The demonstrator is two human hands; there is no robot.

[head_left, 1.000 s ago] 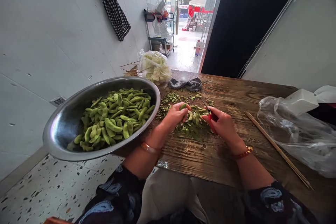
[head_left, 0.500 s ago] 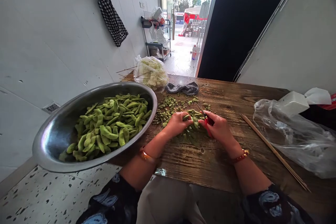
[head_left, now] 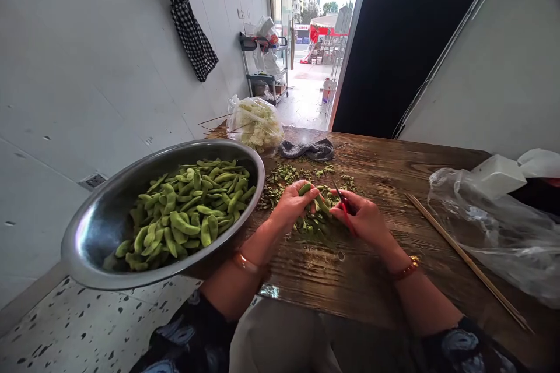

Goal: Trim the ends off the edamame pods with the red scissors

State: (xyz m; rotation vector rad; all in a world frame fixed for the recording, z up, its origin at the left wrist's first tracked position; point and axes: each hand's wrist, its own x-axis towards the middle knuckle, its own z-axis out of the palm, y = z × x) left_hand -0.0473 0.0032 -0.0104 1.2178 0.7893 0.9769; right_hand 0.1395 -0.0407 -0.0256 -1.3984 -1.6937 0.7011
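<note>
My left hand (head_left: 294, 204) is closed on green edamame pods (head_left: 305, 189), one of which sticks out past the thumb. Just to its right, my right hand (head_left: 361, 215) grips scissors (head_left: 347, 210) with red handles, their dark blades pointing up and away. The right fingertips are close to a pod between the two hands; whether they touch it I cannot make out. Snipped pod ends (head_left: 280, 178) lie scattered over the wooden table (head_left: 385, 169) beyond and under the hands. At left, a wide steel bowl (head_left: 91, 233) holds a heap of whole pods (head_left: 188, 210).
A bag of cauliflower (head_left: 258, 125) and a grey cloth (head_left: 307, 150) lie at the table's far side. Long wooden sticks (head_left: 468, 259) rest at right beside a clear plastic bag (head_left: 503, 233) and a white box (head_left: 499, 175). A shelf cart (head_left: 265, 76) stands near the doorway.
My left hand has lifted and tilted slightly, and a pod now shows more clearly above its thumb. The scissors stay in my right hand. The whole view has shifted a little.
</note>
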